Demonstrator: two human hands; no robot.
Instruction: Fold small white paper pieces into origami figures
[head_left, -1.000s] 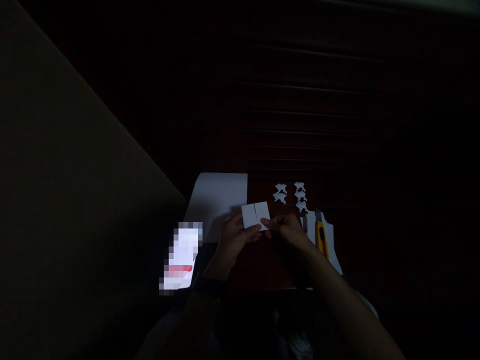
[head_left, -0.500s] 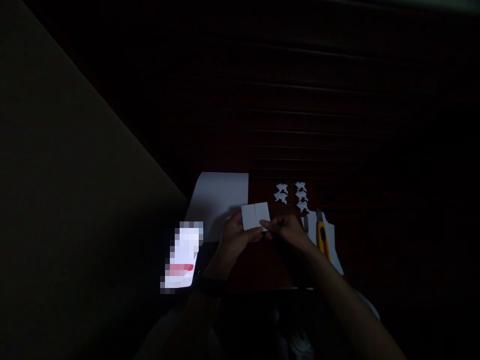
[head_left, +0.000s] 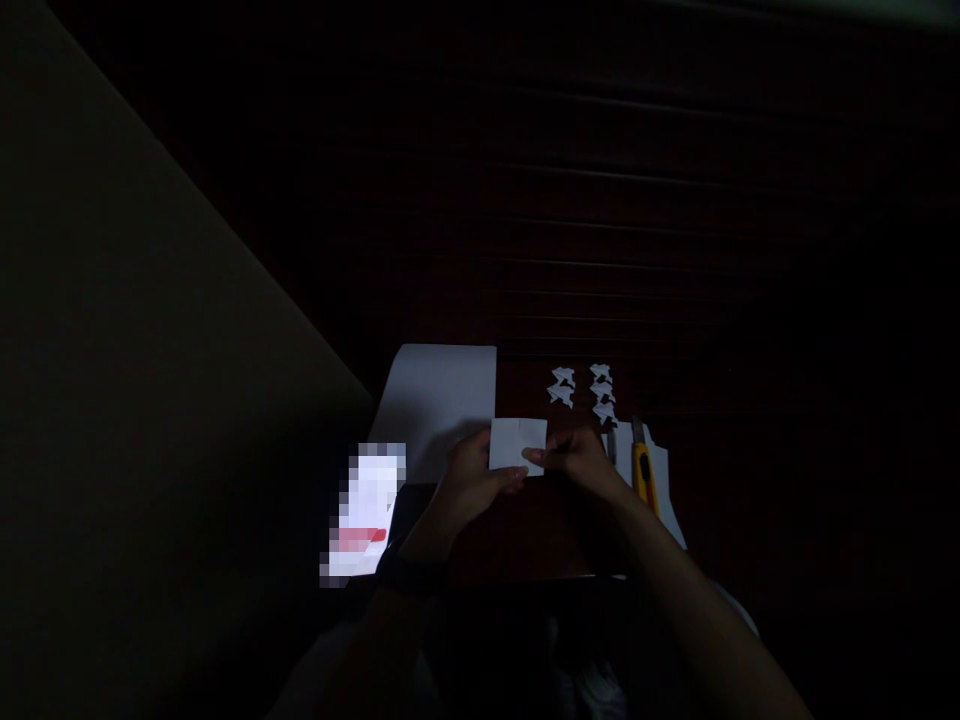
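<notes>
A small white folded paper (head_left: 510, 440) is held up between my two hands above the dark table. My left hand (head_left: 472, 476) grips its left side and lower edge, thumb laid along the bottom. The right side is pinched by my right hand (head_left: 577, 458), whose thumb presses on the paper's front near the middle. A faint crease line runs down the paper from its top edge. Fingers behind the paper are hidden.
Large white paper (head_left: 442, 390) lies at the back left, with a lit phone screen (head_left: 369, 510) nearer me. Several small folded paper figures (head_left: 601, 390) stand at the back right. A yellow utility knife (head_left: 643, 475) rests on white paper (head_left: 670, 500) at the right.
The folded paper has shifted slightly right and towards me and now sits straighter. My right thumb has moved inward across its front. The things on the table have stayed put.
</notes>
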